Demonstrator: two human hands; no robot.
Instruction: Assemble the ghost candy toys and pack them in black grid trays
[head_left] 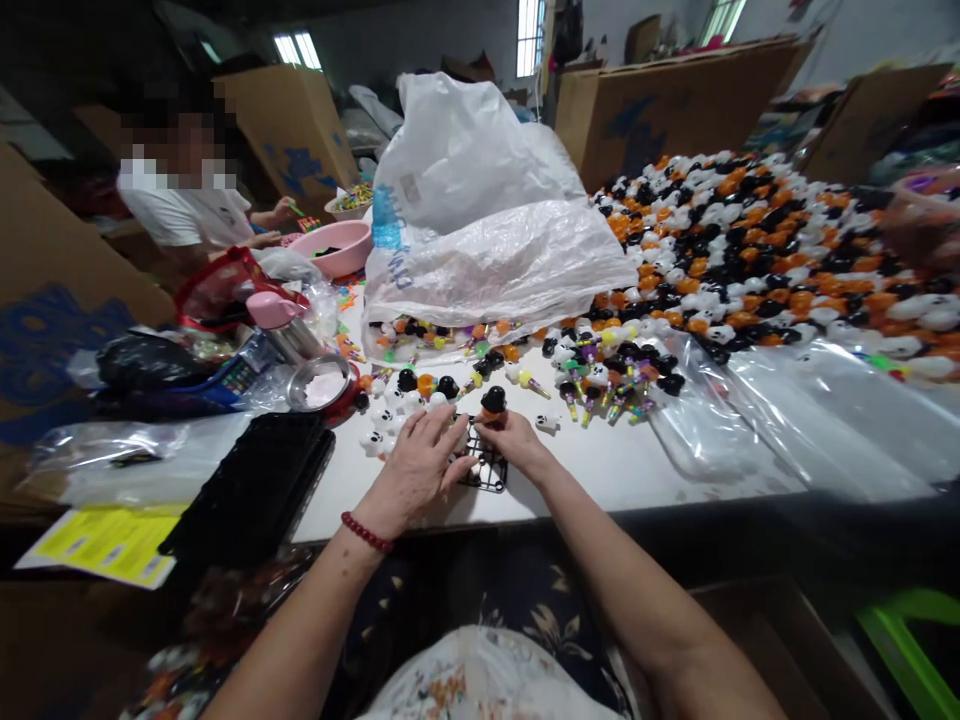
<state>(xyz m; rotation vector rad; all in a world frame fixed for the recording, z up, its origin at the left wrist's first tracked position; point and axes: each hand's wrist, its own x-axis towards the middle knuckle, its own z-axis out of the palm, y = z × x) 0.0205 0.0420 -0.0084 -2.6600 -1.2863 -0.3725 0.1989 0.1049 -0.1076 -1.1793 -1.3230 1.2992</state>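
My right hand (514, 442) is closed on a small orange figure with a black hat (493, 402), held upright by its lower part. Under and between my hands lies a black plastic grid rack (491, 472) on the white table (600, 475). My left hand (427, 455) reaches over the rack's left side with its fingers stretched out and its thumb toward the grid. Beyond its fingertips are several white ghost figures (381, 420); whether it touches any is hidden. A lone ghost figure (547, 423) lies to the right of my right hand.
A heap of orange, black and white figures (750, 250) fills the back right. Colourful pen-like pieces (600, 375) lie ahead. A large white plastic bag (487, 200) stands behind. Stacked black racks (247, 490), a metal bowl (322, 385) and a co-worker (176, 215) are left.
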